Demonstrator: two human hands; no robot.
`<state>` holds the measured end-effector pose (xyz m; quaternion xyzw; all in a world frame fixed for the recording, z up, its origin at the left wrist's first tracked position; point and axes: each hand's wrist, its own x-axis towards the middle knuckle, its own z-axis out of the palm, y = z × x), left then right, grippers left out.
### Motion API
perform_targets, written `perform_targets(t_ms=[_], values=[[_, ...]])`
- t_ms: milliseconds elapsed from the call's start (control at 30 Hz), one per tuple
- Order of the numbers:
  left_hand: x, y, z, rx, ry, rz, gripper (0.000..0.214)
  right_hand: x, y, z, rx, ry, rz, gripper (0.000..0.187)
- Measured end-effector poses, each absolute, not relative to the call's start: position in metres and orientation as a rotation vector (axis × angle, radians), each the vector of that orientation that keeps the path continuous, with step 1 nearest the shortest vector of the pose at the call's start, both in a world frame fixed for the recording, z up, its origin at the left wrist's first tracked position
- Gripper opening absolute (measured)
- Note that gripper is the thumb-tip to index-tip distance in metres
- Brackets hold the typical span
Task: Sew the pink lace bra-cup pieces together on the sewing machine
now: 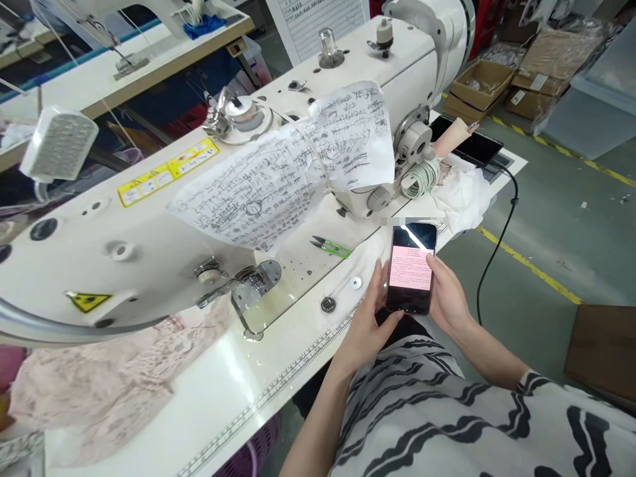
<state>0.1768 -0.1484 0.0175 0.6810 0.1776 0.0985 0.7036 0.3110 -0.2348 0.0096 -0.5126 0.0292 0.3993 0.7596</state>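
2 hands, 1 phone, at the near edge of the sewing table
the phone (411, 268) is held up beside the near edge of the sewing table (213, 384), towards its right end, lit screen facing the wearer; the left hand (370, 318) is half closed round its left side, thumb by the bottom edge, and the right hand (450, 291) curls on the right side, thumb at the screen's edge, whether pressing i cannot tell. a good hold here probably means light grips on both sides, fingertips off the pink page, and a slight tilt to lose the bright streak near the top. green snips (332, 247) and a white disc (356, 283) lie near; best keep the glass clear of them.
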Motion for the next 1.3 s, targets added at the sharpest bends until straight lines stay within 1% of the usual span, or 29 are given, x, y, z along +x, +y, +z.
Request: perform_targets(t_ms=[133,300,667,967,1300], values=[[0.1766,-0.1483,0.0163,1.501,0.390,0.219,0.081,0.3108,-0.2345,0.0109,-1.118,0.068,0.879,0.035],[0.1774,-0.1495,0.0153,1.507,0.414,0.227,0.079,0.3107,-0.2336,0.0117,-1.110,0.074,0.864,0.032],[0.1763,-0.1486,0.0143,1.526,0.400,0.215,0.080,0.3096,-0.2332,0.0090,-1.072,0.100,0.835,0.030],[0.1762,-0.1493,0.0134,1.529,0.387,0.229,0.081,0.3093,-0.2335,0.0114,-1.064,0.108,0.852,0.038],[0.1757,-0.1489,0.0127,1.521,0.392,0.223,0.077,0.3089,-0.2361,0.0100,-1.062,0.083,0.868,0.040]])
